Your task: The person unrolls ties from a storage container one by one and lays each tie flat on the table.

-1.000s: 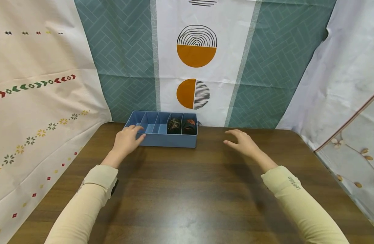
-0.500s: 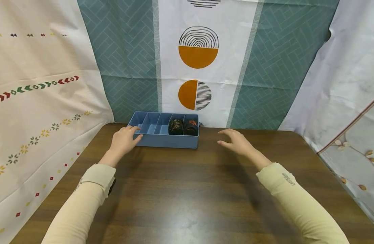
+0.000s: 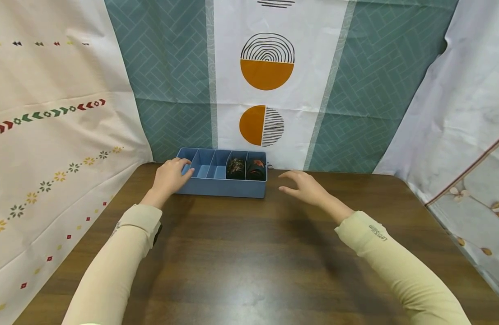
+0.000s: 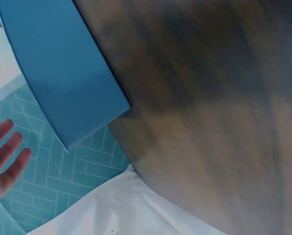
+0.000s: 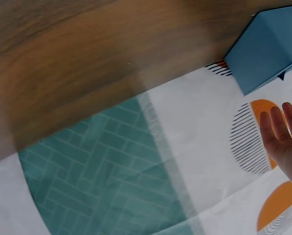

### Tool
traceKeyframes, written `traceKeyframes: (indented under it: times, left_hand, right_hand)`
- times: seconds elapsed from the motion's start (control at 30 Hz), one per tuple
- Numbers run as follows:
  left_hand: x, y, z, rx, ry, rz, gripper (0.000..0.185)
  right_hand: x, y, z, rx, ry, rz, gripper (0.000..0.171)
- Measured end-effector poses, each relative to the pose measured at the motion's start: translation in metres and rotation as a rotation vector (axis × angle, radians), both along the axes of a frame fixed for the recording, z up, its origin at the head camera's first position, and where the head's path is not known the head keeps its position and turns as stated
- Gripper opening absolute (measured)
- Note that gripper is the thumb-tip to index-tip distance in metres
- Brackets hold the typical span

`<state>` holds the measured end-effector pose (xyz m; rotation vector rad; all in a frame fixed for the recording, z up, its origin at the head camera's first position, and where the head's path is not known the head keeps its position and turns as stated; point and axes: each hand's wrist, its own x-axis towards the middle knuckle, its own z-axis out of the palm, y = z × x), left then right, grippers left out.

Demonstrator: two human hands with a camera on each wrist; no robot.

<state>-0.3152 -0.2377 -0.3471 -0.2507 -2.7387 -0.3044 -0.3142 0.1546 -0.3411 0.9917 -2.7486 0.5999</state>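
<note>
Two hands flanked a blue tray (image 3: pixel 222 187) that sat at the far edge of the worktop (image 3: pixel 249 262), against the patterned backdrop (image 3: pixel 168 81). The left hand (image 3: pixel 170 176) was at the tray's left end, its fingers curled over the rim of the leftmost compartment and its thumb against the front wall, so it gripped that corner. The right hand (image 3: pixel 304 187) hovered above the worktop just to the right of the tray, apart from it, fingers spread and loosely bent, holding nothing. In the right wrist view the fingers (image 5: pixel 278 125) showed straight and apart, with the tray's corner (image 5: pixel 268 49) near them. The tray was a shallow blue plastic box split by thin walls into five narrow compartments in a row. Its two right-hand compartments each held a dark patterned roll (image 3: pixel 235 168), the rightmost one (image 3: pixel 256 168) with a touch of red; the other compartments showed only blue floor.
</note>
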Motion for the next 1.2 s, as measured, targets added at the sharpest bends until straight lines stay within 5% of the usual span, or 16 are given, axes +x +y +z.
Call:
traceKeyframes:
  times: [0.5,0.6,0.83,1.2]
  left_hand:
    - [-0.036,0.025,-0.003,-0.032,0.06,0.003,0.027]
    - [-0.04,0.03,-0.01,-0.007,0.034,0.014,0.028]
    - [-0.045,0.036,-0.034,0.066,-0.161,-0.026,0.048]
    - [-0.044,0.048,-0.057,0.003,-0.123,-0.015,0.064]
  right_hand:
    - [0.011,-0.043,0.005,0.005,0.012,0.104,0.037]
    - [0.012,-0.053,0.005,-0.022,0.006,0.131,0.036]
    - [0.011,-0.069,0.004,-0.085,0.021,0.151,0.034]
    - [0.006,-0.079,0.002,-0.05,0.138,0.149,0.031]
